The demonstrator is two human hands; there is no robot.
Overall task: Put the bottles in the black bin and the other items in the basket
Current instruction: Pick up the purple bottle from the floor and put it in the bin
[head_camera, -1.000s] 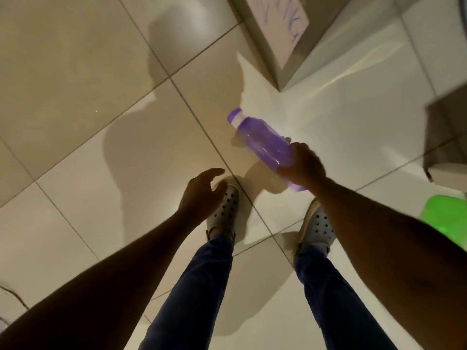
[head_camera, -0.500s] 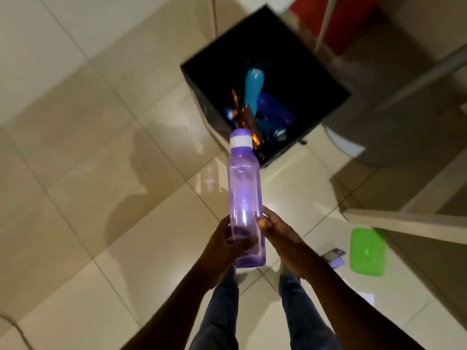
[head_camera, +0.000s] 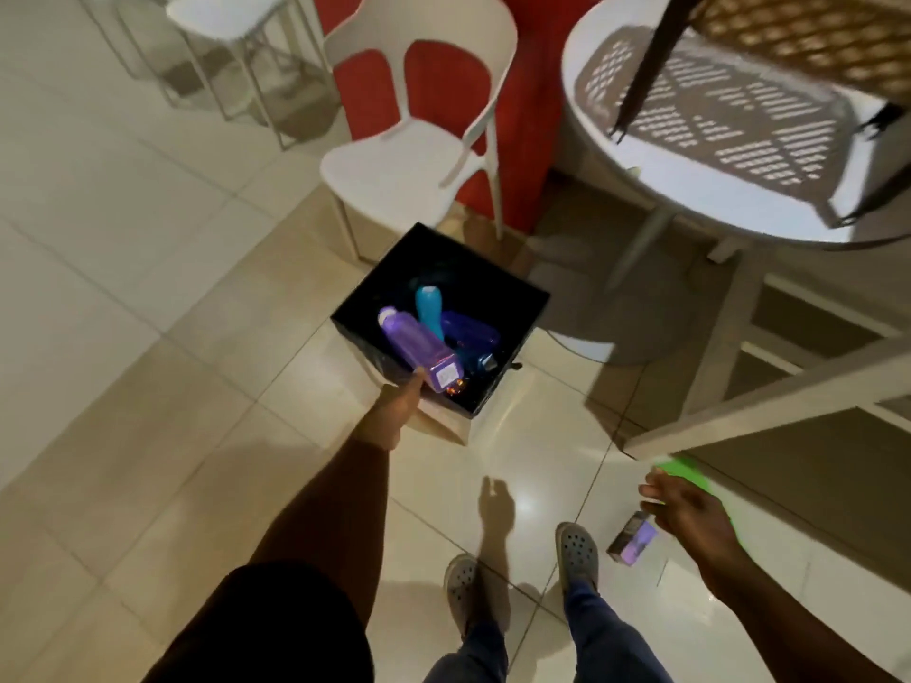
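A black bin (head_camera: 446, 253) stands on the tiled floor. Inside it lie a teal bottle (head_camera: 428, 308) and a dark blue bottle (head_camera: 471, 332). A purple bottle (head_camera: 416, 347) with a white cap slants over the bin's near edge, cap pointing up and left. My left hand (head_camera: 399, 404) grips its base. My right hand (head_camera: 683, 505) hangs low on the right, fingers apart and holding nothing, just above a small purple box (head_camera: 633, 538) and a green lid (head_camera: 687, 475) on the floor. A woven basket (head_camera: 808, 27) sits on the table at top right.
A white chair (head_camera: 409, 165) stands right behind the bin, against a red panel (head_camera: 530, 115). A round white table (head_camera: 616, 160) is at the right, with a pale wooden frame (head_camera: 749, 401) beneath and beside it. More white chairs stand at top left.
The purple bottle went from both hands in front of me to my left hand alone and now tips into the bin. My right hand let go and dropped to the right.
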